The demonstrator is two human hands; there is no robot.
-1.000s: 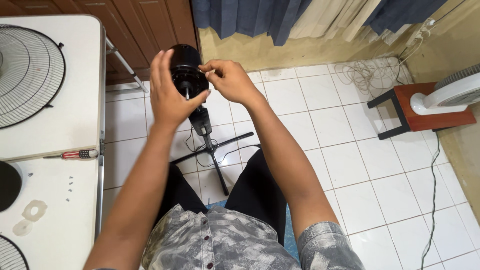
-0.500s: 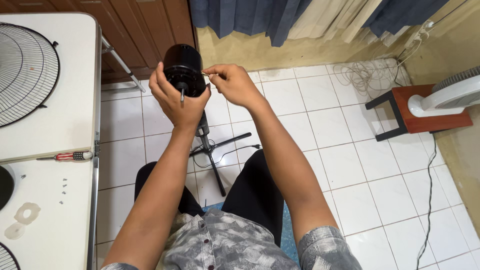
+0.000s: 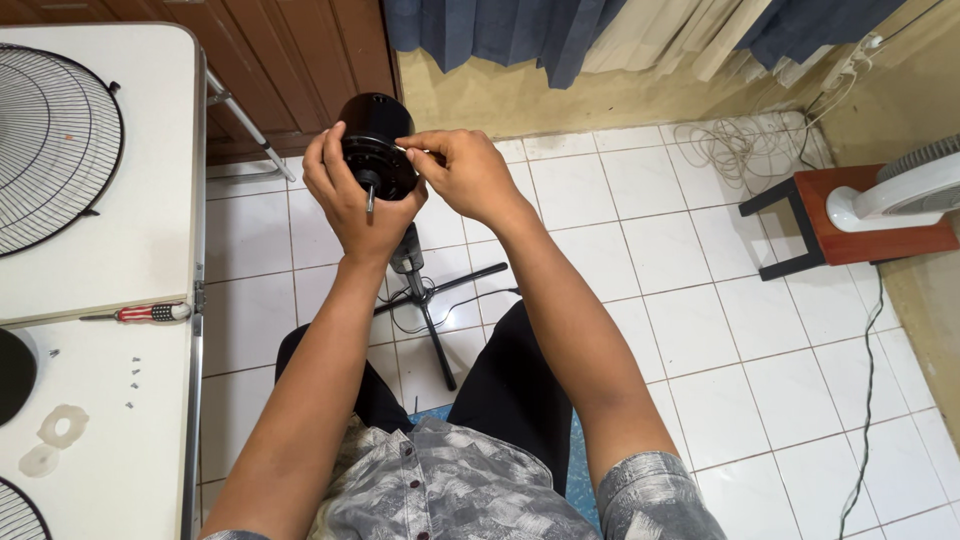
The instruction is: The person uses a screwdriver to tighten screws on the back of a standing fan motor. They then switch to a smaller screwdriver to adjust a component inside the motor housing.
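A round black fan motor housing (image 3: 375, 145) with a short metal shaft pointing toward the camera sits atop its stand, held up over a white tiled floor (image 3: 650, 260). The left hand (image 3: 350, 200) wraps its fingers around the housing from below, while the right hand (image 3: 465, 175) pinches something small against its front edge. To the left, a red-handled screwdriver (image 3: 140, 313) and a round wire fan grille (image 3: 50, 150) lie on a white table (image 3: 150, 230)
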